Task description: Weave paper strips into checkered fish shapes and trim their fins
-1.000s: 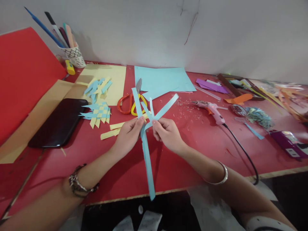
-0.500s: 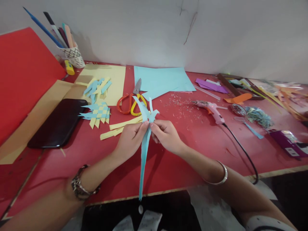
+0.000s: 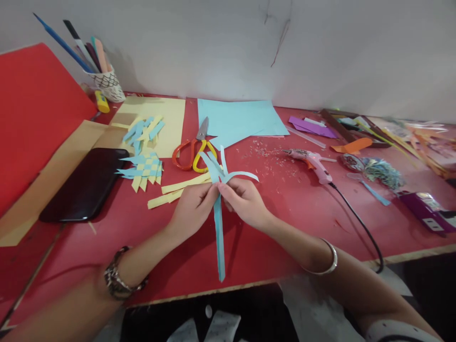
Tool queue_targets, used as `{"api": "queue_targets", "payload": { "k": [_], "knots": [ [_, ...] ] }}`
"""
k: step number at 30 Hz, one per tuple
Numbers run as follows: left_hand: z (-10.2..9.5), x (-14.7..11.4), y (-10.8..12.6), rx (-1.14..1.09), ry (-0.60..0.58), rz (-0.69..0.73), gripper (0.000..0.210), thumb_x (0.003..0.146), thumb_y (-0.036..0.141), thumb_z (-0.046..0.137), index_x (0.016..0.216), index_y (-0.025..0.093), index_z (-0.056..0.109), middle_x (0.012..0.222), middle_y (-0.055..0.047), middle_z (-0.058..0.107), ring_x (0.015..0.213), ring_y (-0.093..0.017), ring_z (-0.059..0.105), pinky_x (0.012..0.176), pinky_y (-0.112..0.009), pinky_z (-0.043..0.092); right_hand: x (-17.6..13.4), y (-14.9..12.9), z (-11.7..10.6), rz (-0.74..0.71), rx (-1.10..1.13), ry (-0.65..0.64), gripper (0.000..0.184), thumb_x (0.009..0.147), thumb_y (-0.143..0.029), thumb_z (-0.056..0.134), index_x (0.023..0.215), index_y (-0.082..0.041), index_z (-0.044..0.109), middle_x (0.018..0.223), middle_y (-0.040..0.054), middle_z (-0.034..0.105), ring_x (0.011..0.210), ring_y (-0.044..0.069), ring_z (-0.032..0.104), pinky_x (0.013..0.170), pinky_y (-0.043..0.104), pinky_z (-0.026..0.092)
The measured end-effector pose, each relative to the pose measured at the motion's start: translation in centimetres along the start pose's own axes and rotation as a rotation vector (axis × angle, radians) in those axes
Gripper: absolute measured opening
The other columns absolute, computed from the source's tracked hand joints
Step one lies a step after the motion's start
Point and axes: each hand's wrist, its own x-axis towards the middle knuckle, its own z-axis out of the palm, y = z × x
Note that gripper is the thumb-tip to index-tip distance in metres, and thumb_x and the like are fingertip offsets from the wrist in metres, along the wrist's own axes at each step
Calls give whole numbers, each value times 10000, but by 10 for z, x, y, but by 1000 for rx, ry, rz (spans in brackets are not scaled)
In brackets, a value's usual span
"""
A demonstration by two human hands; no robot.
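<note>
Light blue paper strips [image 3: 219,237] are pinched between both hands above the red table. My left hand [image 3: 194,202] grips them with thumb and fingers from the left. From the right, my right hand [image 3: 246,199] pinches them at the same spot, the two thumbs nearly touching. Several strip ends fan out above the fingers, one curling right, and one long strip hangs down toward the table's front edge. Just behind lie scissors [image 3: 202,135] with one red and one yellow handle. Yellow paper strips [image 3: 171,194] rest beside my left hand.
A woven blue-and-yellow paper piece [image 3: 145,167] and a black phone [image 3: 83,185] lie left. Yellow sheet [image 3: 173,126] and blue sheet [image 3: 238,116] are at the back. A pink glue gun [image 3: 309,161], its cord [image 3: 359,223] trailing, and a purple device [image 3: 423,211] lie right. A pen cup [image 3: 109,85] stands back left.
The strip end at upper right has spread out farther right. The hanging strip has swung slightly right and its lower tip sits higher. Both hands keep their pinch.
</note>
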Motion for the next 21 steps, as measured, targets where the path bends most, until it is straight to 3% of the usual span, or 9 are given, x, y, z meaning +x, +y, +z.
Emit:
{"api": "queue_targets", "payload": {
  "k": [8, 11, 15, 21],
  "knots": [
    [0, -2, 2, 5, 162, -66, 351, 822, 331, 342, 508, 202, 253, 468, 63, 237, 428, -78, 228, 394, -215, 206, 0, -1, 0, 51, 8, -2, 312, 767, -232, 400, 466, -188, 330, 375, -76, 363, 349, 32, 330, 381, 186, 263],
    [-1, 0, 3, -34, 88, -110, 349, 817, 348, 344, 505, 198, 303, 465, 62, 259, 422, -79, 243, 390, -213, 219, 1, -1, 0, 56, 70, 51, 323, 775, -239, 390, 459, -186, 349, 367, -74, 371, 339, 29, 336, 374, 179, 272],
    [0, 2, 5, -40, -69, -56, 323, 817, 309, 360, 545, 174, 468, 472, 50, 377, 436, -83, 325, 417, -200, 275, 2, -1, -1, 33, 125, 95, 320, 785, -265, 383, 476, -188, 355, 385, -70, 394, 348, 31, 363, 373, 174, 288],
    [-1, 0, 2, -27, -17, -21, 389, 830, 277, 345, 477, 168, 468, 427, 51, 386, 402, -77, 320, 410, -196, 274, 0, 0, 1, 22, 71, -46, 311, 791, -318, 416, 514, -182, 375, 403, -75, 385, 368, 34, 363, 392, 174, 306]
  ]
}}
